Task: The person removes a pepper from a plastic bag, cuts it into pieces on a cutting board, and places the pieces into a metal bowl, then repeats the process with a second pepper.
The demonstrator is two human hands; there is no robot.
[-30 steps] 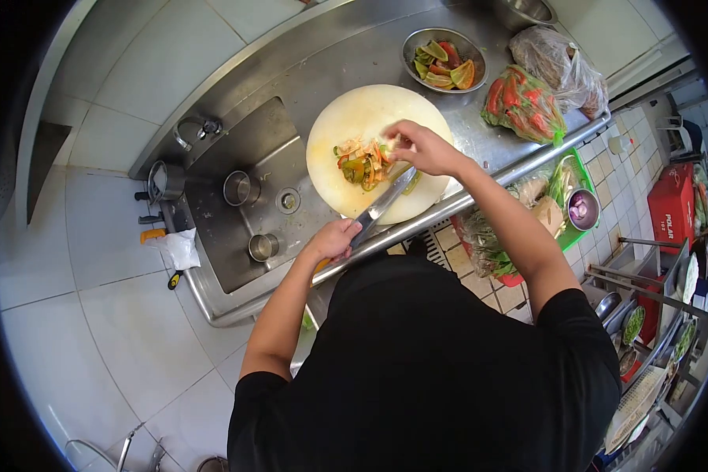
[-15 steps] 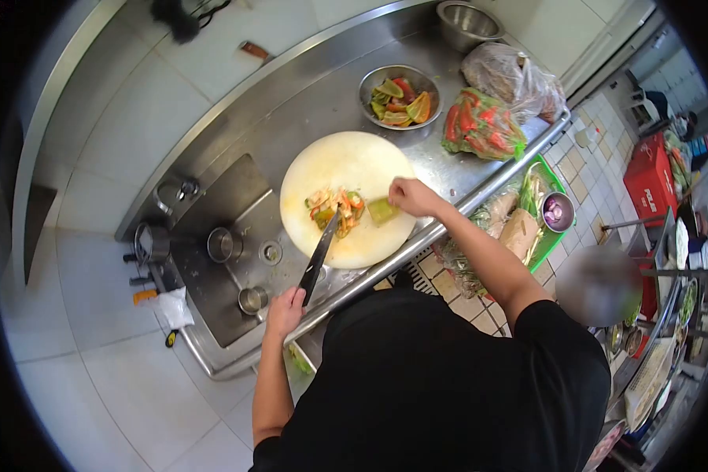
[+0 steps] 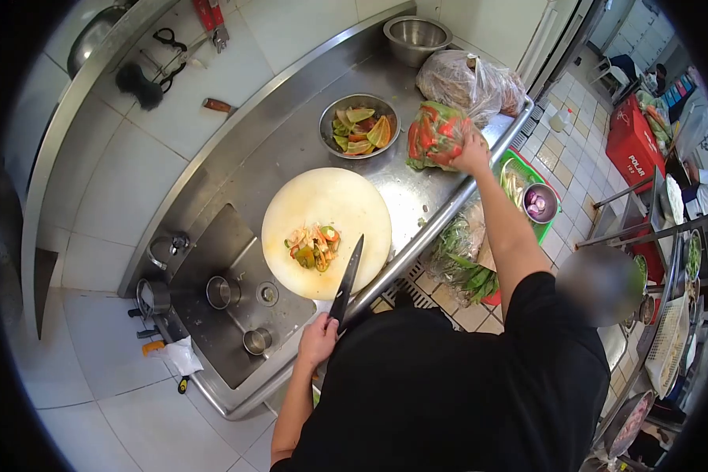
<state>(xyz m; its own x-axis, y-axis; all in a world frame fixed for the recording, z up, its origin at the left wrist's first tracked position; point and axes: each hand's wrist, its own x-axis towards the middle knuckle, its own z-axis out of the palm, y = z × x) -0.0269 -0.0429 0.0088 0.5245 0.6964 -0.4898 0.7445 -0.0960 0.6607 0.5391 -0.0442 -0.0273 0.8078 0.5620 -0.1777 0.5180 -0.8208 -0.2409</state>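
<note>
My left hand (image 3: pixel 318 340) is closed round the handle of a long dark kitchen knife (image 3: pixel 348 275). The blade lies over the near right part of a round white cutting board (image 3: pixel 362 193). On the board sits a small heap of pepper trimmings (image 3: pixel 315 246), orange, green and whitish. My right hand (image 3: pixel 470 151) grips the near right side of a clear plastic bag of red and green peppers (image 3: pixel 435 135) on the steel counter. Behind the board stands a steel bowl (image 3: pixel 328 140) with green and orange pepper pieces (image 3: pixel 362 130).
A sink basin (image 3: pixel 220 334) with small metal cups (image 3: pixel 223 293) lies to the left. Another plastic bag (image 3: pixel 472 82) and an empty steel bowl (image 3: pixel 418 41) stand at the back. Beyond the counter rail (image 3: pixel 417 245) is a green crate (image 3: pixel 544 230) with a bowl of onions (image 3: pixel 540 203).
My right hand has moved from a green pepper piece at the board's right side to the bag of peppers. My left hand has drawn the knife away from the trimmings, rightward and nearer me.
</note>
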